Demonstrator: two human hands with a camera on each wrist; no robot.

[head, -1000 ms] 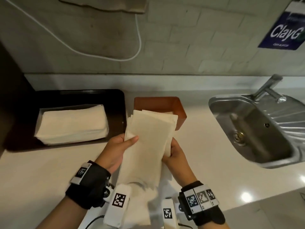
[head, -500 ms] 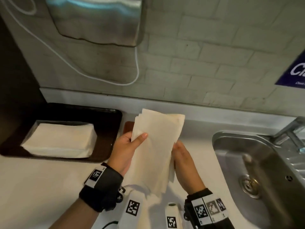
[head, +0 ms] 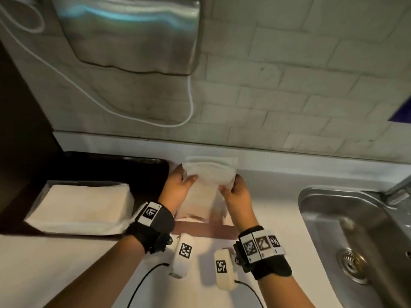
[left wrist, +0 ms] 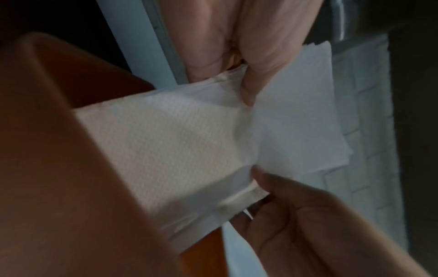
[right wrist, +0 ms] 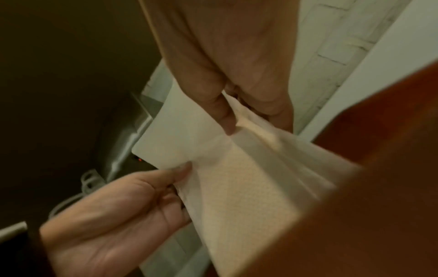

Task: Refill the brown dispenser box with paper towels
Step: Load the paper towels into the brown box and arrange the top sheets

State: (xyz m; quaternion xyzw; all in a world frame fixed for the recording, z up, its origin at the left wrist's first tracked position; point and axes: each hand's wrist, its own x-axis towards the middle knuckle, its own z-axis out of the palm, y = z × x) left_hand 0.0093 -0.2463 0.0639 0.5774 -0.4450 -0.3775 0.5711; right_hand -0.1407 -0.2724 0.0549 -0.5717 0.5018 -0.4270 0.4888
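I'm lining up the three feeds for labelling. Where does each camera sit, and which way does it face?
Head: worn high, facing forward and down at the white counter; both forearms, left hand and right hand show.
Left wrist: looks along the left hand at the bent white paper towel bundle; the right hand shows below.
Right wrist: looks along the right hand at the same bundle; the left hand shows.
Shared: both hands and the bundle.

A bundle of paper towels (head: pixel 210 174) sits between the left hand (head: pixel 178 187) and right hand (head: pixel 235 192), its lower end in the dispenser box (head: pixel 204 231). Left of the hands, a towel stack (head: pixel 80 205) lies on a tray (head: pixel 111 167); right, a sink (head: pixel 347 230).
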